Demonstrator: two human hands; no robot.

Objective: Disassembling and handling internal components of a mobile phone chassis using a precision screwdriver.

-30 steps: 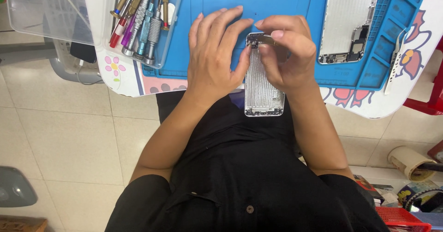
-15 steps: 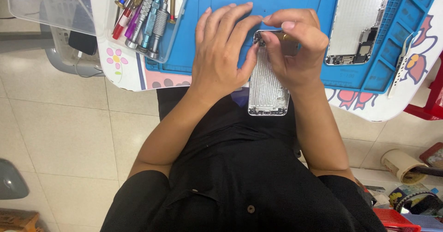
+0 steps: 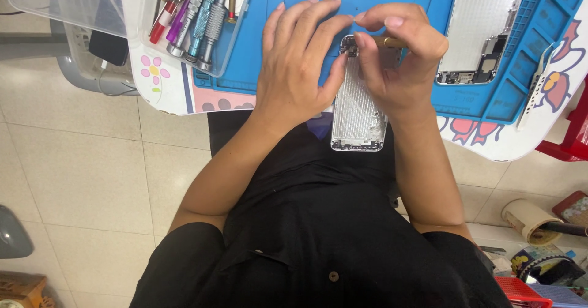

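Observation:
A silver phone housing (image 3: 358, 109) lies half over the near edge of a blue work mat (image 3: 257, 57), its inner side up. My left hand (image 3: 297, 63) rests flat on the mat, thumb pressed against the housing's left edge. My right hand (image 3: 398, 54) is curled over the housing's top end and pinches a gold-coloured screwdriver (image 3: 387, 41), whose tip is hidden under my fingers. A second open phone housing (image 3: 481, 29) lies on the mat to the right.
A clear tray (image 3: 236, 45) at the left holds several screwdrivers (image 3: 196, 14). A clear plastic lid (image 3: 67, 5) sits further left. The white table edge (image 3: 490, 142) has flower prints. Tiled floor, a roll of tape (image 3: 527, 216) and a red basket (image 3: 520, 289) lie below.
The view has shifted slightly. My hands and the housing have stayed together, with the right fingers moving a little over the housing's top end.

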